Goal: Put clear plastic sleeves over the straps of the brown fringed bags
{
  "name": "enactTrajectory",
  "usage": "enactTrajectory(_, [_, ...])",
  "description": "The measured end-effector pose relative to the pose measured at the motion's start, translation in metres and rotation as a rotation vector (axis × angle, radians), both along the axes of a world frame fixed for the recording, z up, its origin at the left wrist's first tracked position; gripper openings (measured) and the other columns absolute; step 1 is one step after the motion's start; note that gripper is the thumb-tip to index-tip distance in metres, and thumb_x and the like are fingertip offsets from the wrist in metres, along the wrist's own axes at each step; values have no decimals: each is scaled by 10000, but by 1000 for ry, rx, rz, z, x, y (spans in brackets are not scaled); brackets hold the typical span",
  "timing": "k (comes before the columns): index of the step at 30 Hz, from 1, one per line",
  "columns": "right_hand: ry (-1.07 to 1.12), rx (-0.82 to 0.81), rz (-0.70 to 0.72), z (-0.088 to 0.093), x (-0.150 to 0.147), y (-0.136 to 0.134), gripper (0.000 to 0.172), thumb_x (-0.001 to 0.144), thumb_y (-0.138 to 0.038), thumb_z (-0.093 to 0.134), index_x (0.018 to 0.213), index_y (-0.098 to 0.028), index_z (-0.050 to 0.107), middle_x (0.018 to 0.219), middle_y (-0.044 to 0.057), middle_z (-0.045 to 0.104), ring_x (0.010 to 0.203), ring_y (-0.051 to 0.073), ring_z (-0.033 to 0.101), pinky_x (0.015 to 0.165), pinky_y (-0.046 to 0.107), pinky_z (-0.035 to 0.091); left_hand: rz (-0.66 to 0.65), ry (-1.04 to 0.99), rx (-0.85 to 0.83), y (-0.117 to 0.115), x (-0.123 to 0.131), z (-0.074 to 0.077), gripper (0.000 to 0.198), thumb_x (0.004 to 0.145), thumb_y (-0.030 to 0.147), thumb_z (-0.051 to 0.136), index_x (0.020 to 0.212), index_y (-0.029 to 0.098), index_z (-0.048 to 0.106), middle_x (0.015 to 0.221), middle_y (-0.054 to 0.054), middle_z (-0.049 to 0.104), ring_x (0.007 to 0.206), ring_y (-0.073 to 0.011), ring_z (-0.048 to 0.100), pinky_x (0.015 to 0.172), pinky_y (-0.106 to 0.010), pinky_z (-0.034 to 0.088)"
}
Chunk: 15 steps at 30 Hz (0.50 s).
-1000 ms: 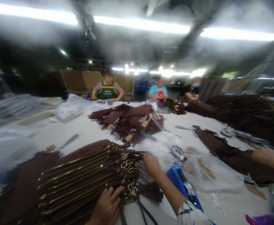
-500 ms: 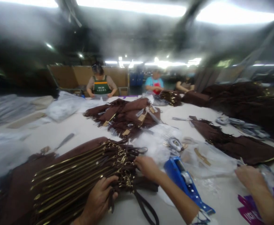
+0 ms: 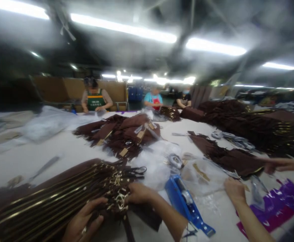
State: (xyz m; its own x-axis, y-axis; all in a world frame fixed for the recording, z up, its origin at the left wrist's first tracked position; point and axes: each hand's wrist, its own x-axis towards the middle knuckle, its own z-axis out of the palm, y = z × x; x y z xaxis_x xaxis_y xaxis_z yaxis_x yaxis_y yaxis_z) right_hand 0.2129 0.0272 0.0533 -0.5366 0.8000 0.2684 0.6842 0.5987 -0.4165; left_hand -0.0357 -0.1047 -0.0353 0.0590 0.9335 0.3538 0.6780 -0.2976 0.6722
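Well, reading the view as a clock face, a stack of dark brown items with gold-coloured edges lies at eight o'clock, on a white table. At its end toward six o'clock sits a cluster of gold-coloured metal clips, with dark straps looping out just above. The left hand, at seven, is at the near edge of the stack; its thumb and forefinger stand apart with dark material between them, though the blur there means I can't tell whether they grip it. At six, the right hand has its fingertips against the clips, and whether they pinch one I can't say either. A blue tape dispenser rests near the right forearm at five. Past it, around half past four, lie a wrapped coil and a clear plastic bag. A co-worker's hand touches down beside the bag at four, near some purple packaging. Just above that packaging another hand reaches in over a brown fringed piece. Around the hub spreads a brown heap with tags, and toward half past nine sits a person in a green apron.
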Motion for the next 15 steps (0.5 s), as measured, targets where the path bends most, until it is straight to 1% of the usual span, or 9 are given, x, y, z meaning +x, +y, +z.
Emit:
enactTrajectory(2, [-148, -119, 144, 2, -9, 7, 236, 812, -428, 636, 881, -220, 724, 809, -30, 718, 704, 144, 636, 669, 229, 461, -6, -88, -49, -6, 7, 24, 346, 888, 385, 561, 1207, 256, 595, 1237, -36, 635, 1147, -231, 587, 999, -340, 480])
enactTrajectory(3, [-207, -172, 214, 2, -14, 11, 211, 762, -409, 681, 841, -218, 727, 779, -27, 715, 682, 141, 630, 639, 211, 442, -11, -127, -76, -7, 10, 33, 328, 900, 376, 543, 1193, 240, 601, 1236, -43, 629, 1155, -233, 576, 1015, -348, 463])
enactTrajectory(4, [-248, -207, 263, 2, -19, 16, 202, 724, -391, 710, 806, -207, 726, 759, -12, 713, 670, 145, 626, 615, 206, 424, -13, -156, -95, -6, 13, 41, 321, 913, 364, 524, 1192, 226, 602, 1247, -50, 617, 1172, -233, 560, 1037, -354, 439])
enactTrajectory(6, [-291, -218, 300, 3, -27, 26, 185, 731, -363, 688, 799, -193, 717, 781, 26, 714, 708, 173, 629, 617, 225, 403, -12, -171, -112, -4, 15, 51, 313, 926, 344, 506, 1191, 211, 605, 1267, -56, 597, 1203, -234, 527, 1080, -364, 386])
enactTrajectory(9, [-303, -147, 264, 10, -31, 36, 174, 793, -341, 617, 865, -207, 701, 891, 57, 711, 838, 211, 627, 682, 256, 392, -12, -154, -126, -3, 11, 56, 317, 940, 327, 484, 1215, 218, 597, 1297, -51, 573, 1239, -241, 486, 1126, -393, 311])
enactTrajectory(11, [-304, -90, 221, 16, -29, 36, 176, 823, -341, 591, 905, -218, 687, 923, 60, 703, 884, 219, 619, 716, 269, 390, -23, -147, -134, -2, 6, 55, 321, 946, 322, 474, 1230, 230, 591, 1303, -44, 568, 1247, -245, 477, 1135, -411, 294])
enactTrajectory(13, [-298, -35, 167, 18, -23, 29, 170, 853, -302, 560, 938, -205, 671, 932, 75, 693, 898, 225, 613, 741, 286, 393, -30, -143, -128, 0, 3, 54, 322, 950, 321, 466, 1237, 240, 587, 1300, -36, 570, 1247, -244, 478, 1140, -422, 289])
enactTrajectory(15, [-288, 26, 90, 14, -13, 13, 195, 891, -218, 492, 1005, -174, 644, 1007, 110, 671, 961, 237, 594, 793, 313, 392, -36, -134, -121, 1, 1, 50, 327, 950, 328, 465, 1244, 245, 583, 1303, -31, 569, 1249, -243, 479, 1147, -429, 279])
